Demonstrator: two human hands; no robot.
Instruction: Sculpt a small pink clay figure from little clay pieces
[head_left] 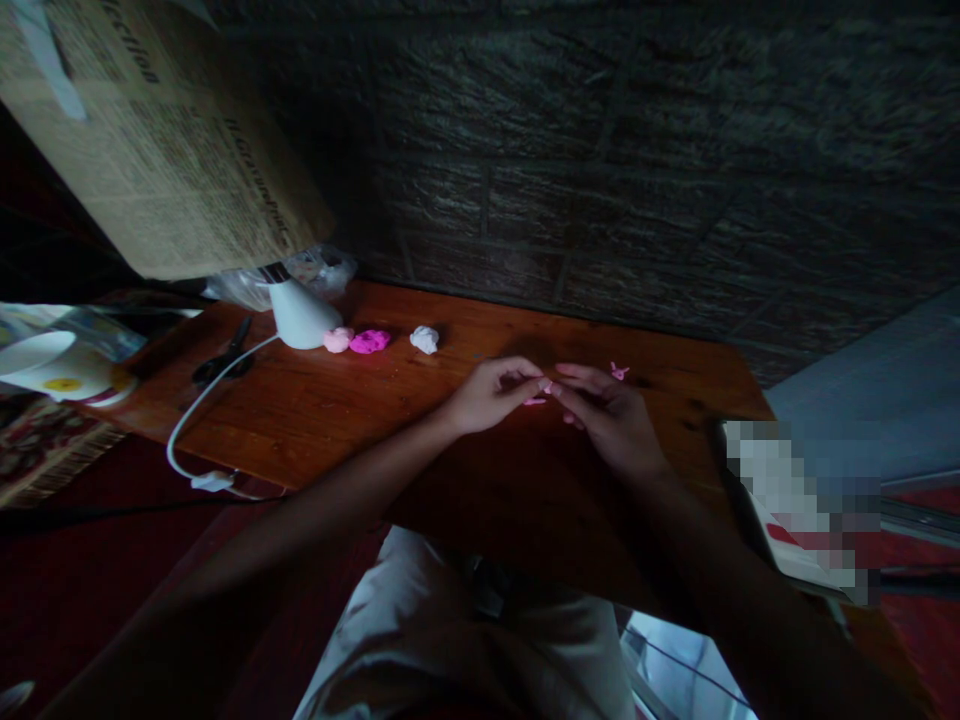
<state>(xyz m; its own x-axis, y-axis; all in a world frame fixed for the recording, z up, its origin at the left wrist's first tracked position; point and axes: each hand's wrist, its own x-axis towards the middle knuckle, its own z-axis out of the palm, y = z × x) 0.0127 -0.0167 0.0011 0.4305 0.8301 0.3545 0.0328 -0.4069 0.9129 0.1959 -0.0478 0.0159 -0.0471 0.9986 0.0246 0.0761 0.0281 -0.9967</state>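
Over the wooden table, my left hand (499, 392) and my right hand (611, 415) meet at the fingertips. Both pinch a tiny lump of pink modelling clay (548, 387) between them. Just under the fingers lies a thin pink strip (534, 402), partly hidden by the hands. Beyond my right hand a small pink clay figure with pointed bits (619, 371) rests on the wood. To the left sit a light pink clay ball (338, 340), a bright magenta lump (370, 342) touching it, and a white lump (424, 340) set apart.
A lamp with a newsprint shade (202, 150) stands on a white base (304, 315) at the table's (322, 430) back left. Its white cord (184, 425) loops past black scissors (225, 362). A paper cup (64, 365) is far left. A partly blurred-out flat object (806, 550) lies right.
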